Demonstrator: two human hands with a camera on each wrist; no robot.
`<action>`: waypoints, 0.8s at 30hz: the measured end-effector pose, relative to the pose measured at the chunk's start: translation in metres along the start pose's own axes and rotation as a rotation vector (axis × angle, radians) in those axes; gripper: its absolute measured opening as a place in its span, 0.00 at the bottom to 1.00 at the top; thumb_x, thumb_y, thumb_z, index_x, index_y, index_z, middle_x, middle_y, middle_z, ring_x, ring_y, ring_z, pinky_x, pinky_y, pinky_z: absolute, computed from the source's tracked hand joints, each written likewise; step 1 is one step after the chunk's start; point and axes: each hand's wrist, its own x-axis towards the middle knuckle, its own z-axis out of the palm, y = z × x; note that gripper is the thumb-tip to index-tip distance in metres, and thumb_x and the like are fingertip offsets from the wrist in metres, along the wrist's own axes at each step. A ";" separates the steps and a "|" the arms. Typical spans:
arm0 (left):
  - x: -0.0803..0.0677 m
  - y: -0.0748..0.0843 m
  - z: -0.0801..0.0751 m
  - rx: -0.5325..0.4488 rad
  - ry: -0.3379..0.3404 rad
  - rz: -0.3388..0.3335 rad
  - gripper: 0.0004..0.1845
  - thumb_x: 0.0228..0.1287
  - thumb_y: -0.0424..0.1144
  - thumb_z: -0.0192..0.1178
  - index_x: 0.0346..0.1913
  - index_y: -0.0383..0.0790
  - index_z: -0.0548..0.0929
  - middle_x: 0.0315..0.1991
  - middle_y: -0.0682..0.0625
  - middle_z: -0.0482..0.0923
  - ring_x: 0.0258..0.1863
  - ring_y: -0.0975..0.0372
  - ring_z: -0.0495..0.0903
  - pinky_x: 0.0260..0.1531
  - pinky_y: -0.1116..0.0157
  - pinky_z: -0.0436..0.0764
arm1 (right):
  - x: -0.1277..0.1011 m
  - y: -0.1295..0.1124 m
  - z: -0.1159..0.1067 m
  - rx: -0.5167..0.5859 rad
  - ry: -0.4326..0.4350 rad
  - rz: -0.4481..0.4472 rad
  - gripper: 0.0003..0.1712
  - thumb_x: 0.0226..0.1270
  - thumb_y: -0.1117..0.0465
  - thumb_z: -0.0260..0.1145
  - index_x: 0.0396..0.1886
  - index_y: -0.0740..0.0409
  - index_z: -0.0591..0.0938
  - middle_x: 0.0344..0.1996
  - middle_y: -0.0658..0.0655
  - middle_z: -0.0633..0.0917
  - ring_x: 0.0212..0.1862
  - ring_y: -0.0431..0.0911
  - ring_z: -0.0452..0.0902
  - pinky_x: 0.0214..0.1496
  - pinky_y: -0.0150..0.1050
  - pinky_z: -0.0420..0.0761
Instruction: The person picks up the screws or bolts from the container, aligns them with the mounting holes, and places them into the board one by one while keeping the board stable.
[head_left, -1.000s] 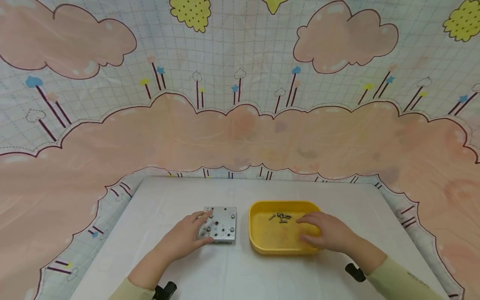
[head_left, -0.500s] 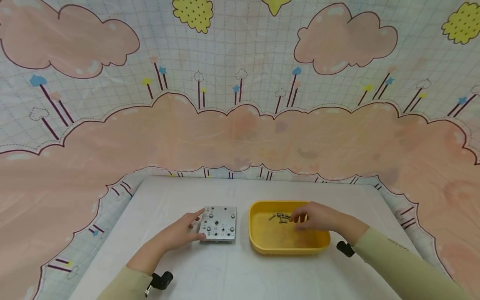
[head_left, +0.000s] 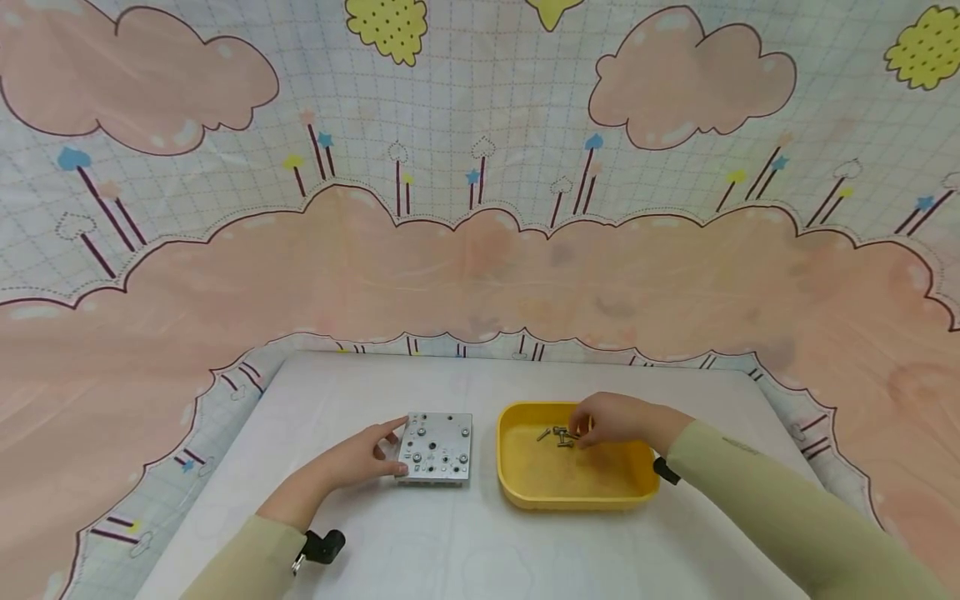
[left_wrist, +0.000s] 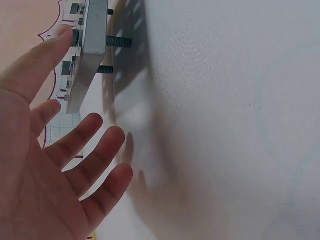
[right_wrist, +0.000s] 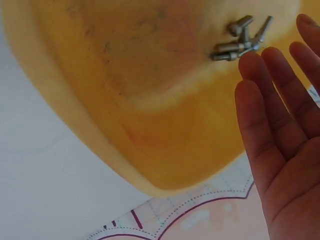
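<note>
A square silver metal plate (head_left: 437, 442) with holes and several screws lies on the white table. My left hand (head_left: 358, 457) is at its left side, thumb at the near left corner and index finger by the far left corner. In the left wrist view the thumb touches the top of the plate (left_wrist: 95, 35), and the other fingers spread loosely. Threaded screw ends stick out below it. My right hand (head_left: 618, 418) reaches into the yellow tray (head_left: 573, 503), fingertips beside a small pile of metal screws (right_wrist: 237, 47). Its fingers look relaxed, with nothing visibly held.
The white table (head_left: 480, 550) extends around the plate and the tray. A patterned cloth (head_left: 480, 267) with clouds hangs behind. A black wrist camera (head_left: 324, 547) sits at the left wrist, another camera (head_left: 666, 471) at the right.
My right hand has moved left over the tray and reached the screws. My left hand has drawn back slightly from over the plate to its left edge.
</note>
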 end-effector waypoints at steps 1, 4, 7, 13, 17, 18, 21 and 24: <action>0.000 0.000 0.000 -0.007 -0.007 0.001 0.48 0.52 0.53 0.75 0.75 0.48 0.64 0.54 0.49 0.74 0.39 0.61 0.73 0.38 0.60 0.74 | 0.002 0.000 0.000 -0.010 -0.005 0.000 0.07 0.62 0.58 0.74 0.39 0.49 0.87 0.31 0.44 0.80 0.39 0.44 0.73 0.48 0.43 0.75; 0.001 -0.002 0.000 -0.024 -0.023 -0.002 0.48 0.53 0.52 0.75 0.75 0.48 0.64 0.54 0.49 0.75 0.39 0.61 0.73 0.38 0.61 0.74 | 0.007 0.000 0.001 -0.050 -0.024 -0.001 0.06 0.62 0.58 0.74 0.38 0.48 0.86 0.31 0.45 0.79 0.38 0.45 0.73 0.48 0.43 0.75; 0.002 -0.004 0.001 -0.040 -0.030 -0.005 0.48 0.53 0.51 0.75 0.76 0.49 0.64 0.54 0.49 0.75 0.39 0.61 0.74 0.38 0.60 0.74 | 0.014 0.001 0.002 -0.104 -0.037 -0.009 0.05 0.62 0.57 0.74 0.36 0.48 0.85 0.30 0.45 0.78 0.37 0.44 0.72 0.46 0.42 0.74; 0.005 -0.008 0.002 -0.052 -0.043 -0.031 0.49 0.52 0.52 0.75 0.76 0.52 0.62 0.55 0.49 0.75 0.41 0.61 0.74 0.40 0.59 0.74 | 0.026 0.001 0.010 -0.122 -0.055 -0.027 0.06 0.62 0.58 0.74 0.32 0.47 0.83 0.29 0.46 0.78 0.36 0.44 0.72 0.46 0.42 0.74; 0.007 -0.010 0.002 -0.049 -0.046 -0.044 0.50 0.51 0.54 0.75 0.76 0.54 0.62 0.56 0.50 0.74 0.41 0.61 0.73 0.40 0.59 0.74 | 0.031 0.001 0.016 -0.116 -0.066 -0.002 0.06 0.62 0.60 0.73 0.31 0.48 0.82 0.29 0.46 0.79 0.37 0.45 0.72 0.49 0.43 0.75; 0.007 -0.010 0.003 -0.049 -0.045 -0.047 0.50 0.51 0.54 0.75 0.76 0.54 0.62 0.56 0.50 0.74 0.41 0.61 0.73 0.40 0.59 0.74 | 0.032 0.001 0.017 -0.128 -0.065 0.004 0.06 0.63 0.60 0.73 0.31 0.48 0.82 0.29 0.46 0.79 0.37 0.45 0.72 0.49 0.43 0.75; 0.008 -0.011 0.003 -0.053 -0.042 -0.051 0.50 0.51 0.54 0.76 0.76 0.55 0.62 0.56 0.50 0.74 0.41 0.61 0.73 0.40 0.59 0.74 | 0.034 0.002 0.020 -0.169 -0.053 -0.005 0.08 0.63 0.61 0.73 0.29 0.49 0.80 0.26 0.47 0.78 0.35 0.45 0.72 0.46 0.42 0.74; 0.008 -0.012 0.003 -0.064 -0.055 -0.052 0.51 0.51 0.52 0.76 0.77 0.54 0.61 0.56 0.50 0.73 0.42 0.60 0.72 0.40 0.59 0.73 | 0.036 0.004 0.023 -0.215 -0.048 -0.019 0.10 0.63 0.60 0.73 0.27 0.49 0.79 0.24 0.46 0.76 0.33 0.43 0.71 0.42 0.40 0.72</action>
